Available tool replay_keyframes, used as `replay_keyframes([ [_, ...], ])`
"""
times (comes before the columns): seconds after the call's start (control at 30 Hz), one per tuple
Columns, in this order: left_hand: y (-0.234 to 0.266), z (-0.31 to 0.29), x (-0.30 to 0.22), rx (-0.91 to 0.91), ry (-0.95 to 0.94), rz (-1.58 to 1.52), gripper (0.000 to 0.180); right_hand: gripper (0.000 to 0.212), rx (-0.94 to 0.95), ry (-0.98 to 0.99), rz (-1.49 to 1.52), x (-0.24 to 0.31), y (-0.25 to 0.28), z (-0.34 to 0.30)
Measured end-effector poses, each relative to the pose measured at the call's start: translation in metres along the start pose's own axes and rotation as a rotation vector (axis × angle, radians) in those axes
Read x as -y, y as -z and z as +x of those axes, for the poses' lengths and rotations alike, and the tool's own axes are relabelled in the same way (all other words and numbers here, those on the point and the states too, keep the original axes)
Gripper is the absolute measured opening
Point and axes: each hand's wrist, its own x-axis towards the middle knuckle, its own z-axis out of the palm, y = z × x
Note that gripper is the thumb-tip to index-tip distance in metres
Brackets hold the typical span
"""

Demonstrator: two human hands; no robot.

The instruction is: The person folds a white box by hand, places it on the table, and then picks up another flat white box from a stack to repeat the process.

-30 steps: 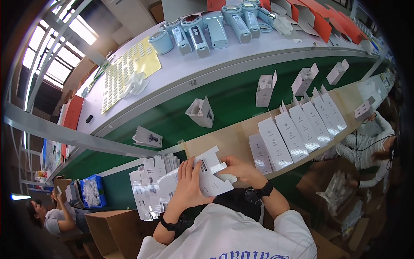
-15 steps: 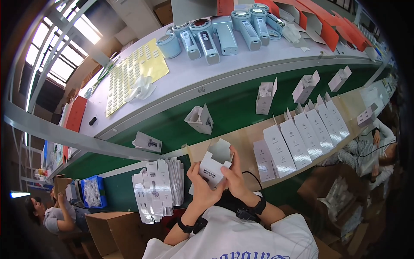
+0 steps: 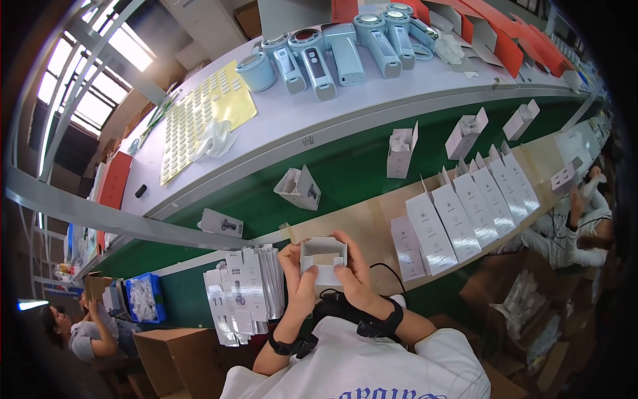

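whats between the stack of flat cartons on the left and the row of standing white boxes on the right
In the head view, both hands, left hand and right hand, hold a half-folded white box between the flat carton stack and the standing boxes.

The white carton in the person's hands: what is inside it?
The white carton, held by the left hand and right hand, is open on top. Inside, only a brownish panel shows; its lower part is hidden by the front wall and fingers.
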Motion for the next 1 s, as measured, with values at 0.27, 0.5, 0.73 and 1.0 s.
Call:
replay_keyframes([
  [0.27, 0.005, -0.004, 0.017, 0.0, -0.214, -0.094, 0.038, 0.063, 0.048, -0.157, 0.448, 0.012, 0.001, 0.013],
  [0.5, -0.003, 0.0, 0.0, -0.06, -0.037, -0.048, 0.023, 0.052, -0.017, -0.112, 0.121, -0.002, 0.0, 0.006],
  [0.73, 0.003, -0.004, 0.013, 0.008, -0.048, -0.158, 0.031, 0.039, 0.118, 0.015, 0.011, 0.005, 0.008, 0.009],
  [1.0, -0.001, -0.004, 0.01, 0.058, -0.079, 0.05, 0.032, 0.041, 0.031, -0.131, 0.158, 0.008, 0.008, 0.006],
])
